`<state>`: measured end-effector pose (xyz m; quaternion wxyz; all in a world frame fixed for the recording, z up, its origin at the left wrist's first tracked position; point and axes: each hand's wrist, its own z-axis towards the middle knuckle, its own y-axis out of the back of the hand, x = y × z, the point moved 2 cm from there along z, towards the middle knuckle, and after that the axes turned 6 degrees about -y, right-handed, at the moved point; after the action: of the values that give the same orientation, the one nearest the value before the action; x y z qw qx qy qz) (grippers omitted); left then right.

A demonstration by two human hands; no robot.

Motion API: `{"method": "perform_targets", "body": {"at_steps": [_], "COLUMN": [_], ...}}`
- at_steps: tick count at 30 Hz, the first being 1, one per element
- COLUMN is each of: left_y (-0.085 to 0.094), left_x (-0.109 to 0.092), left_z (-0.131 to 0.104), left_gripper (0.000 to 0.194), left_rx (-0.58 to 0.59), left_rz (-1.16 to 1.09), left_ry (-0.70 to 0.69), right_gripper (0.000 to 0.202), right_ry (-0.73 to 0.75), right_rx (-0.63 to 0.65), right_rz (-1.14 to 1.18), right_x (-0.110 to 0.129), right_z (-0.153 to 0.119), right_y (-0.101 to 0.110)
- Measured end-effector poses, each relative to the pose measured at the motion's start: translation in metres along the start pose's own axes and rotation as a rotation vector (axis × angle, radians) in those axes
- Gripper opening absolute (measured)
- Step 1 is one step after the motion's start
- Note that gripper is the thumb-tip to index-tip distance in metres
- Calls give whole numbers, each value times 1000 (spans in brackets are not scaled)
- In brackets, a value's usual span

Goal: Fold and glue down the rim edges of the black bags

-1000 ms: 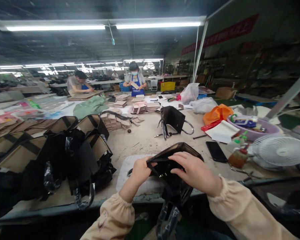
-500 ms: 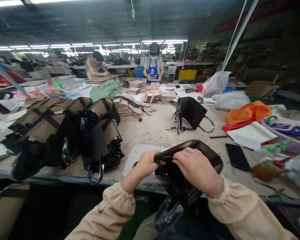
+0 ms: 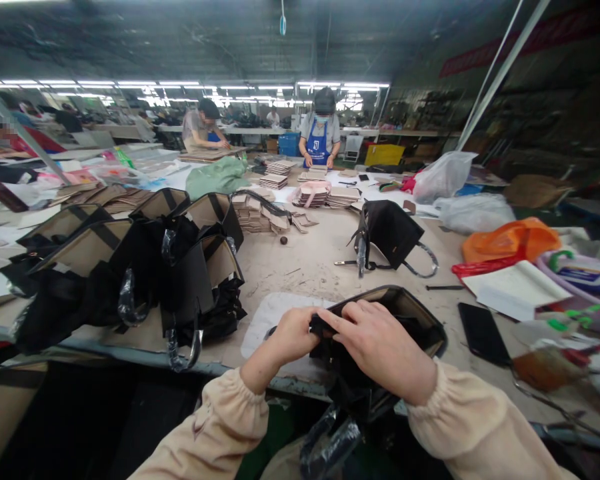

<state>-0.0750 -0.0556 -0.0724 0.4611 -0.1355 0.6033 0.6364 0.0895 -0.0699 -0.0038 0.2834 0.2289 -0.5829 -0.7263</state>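
A black handbag with a beige inner lining lies tilted at the table's near edge, its mouth facing up. Its plastic-wrapped handle hangs down below the edge. My left hand is closed on the bag's left rim, thumb and fingers pinching the black material. My right hand reaches across the bag's opening, its fingers bent and touching the rim close to my left fingertips. What lies under the right fingers is hidden. Farther back, another black handbag stands on the table with its strap and wrapped handle spread out.
Several unfinished black bags crowd the left side. Stacks of brown card pieces lie behind them. At right are a black phone, an orange bag and a purple basin. A co-worker in a blue apron stands across the table.
My right hand has moved left along the bag's opening, its fingers now beside my left hand at the rim. The left hand keeps its grip. The whole view has shifted slightly.
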Motion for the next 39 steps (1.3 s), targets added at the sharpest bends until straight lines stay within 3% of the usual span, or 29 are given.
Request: {"method": "perform_targets", "body": {"at_steps": [5,10,16,23,31,39], "left_y": [0,0,0,-2,-3,-8], "left_x": [1,3,2,0,0,1], "left_z": [1,1,1,-2,-2,-5], "left_gripper": [16,19,17,18,21,31], "left_rx": [4,20,-12,-3,6,1], "left_rz": [-8,-11,32,5,64,115], "left_ry": [6,17,9,-25,-6,6], "right_gripper": [40,30,35,32,22,21], "right_ry": [-8,-110,-3,-15,-170,-162], "right_rx": [5,-77,-31,-42,-245,-58], "right_rz": [-68,-9,57,20,305,230], "right_x": [-2,-16,-3,0,-7,-3], "right_z": [2,-2,4,6,10,27], "right_y": [4,5,4,4,5,7]}}
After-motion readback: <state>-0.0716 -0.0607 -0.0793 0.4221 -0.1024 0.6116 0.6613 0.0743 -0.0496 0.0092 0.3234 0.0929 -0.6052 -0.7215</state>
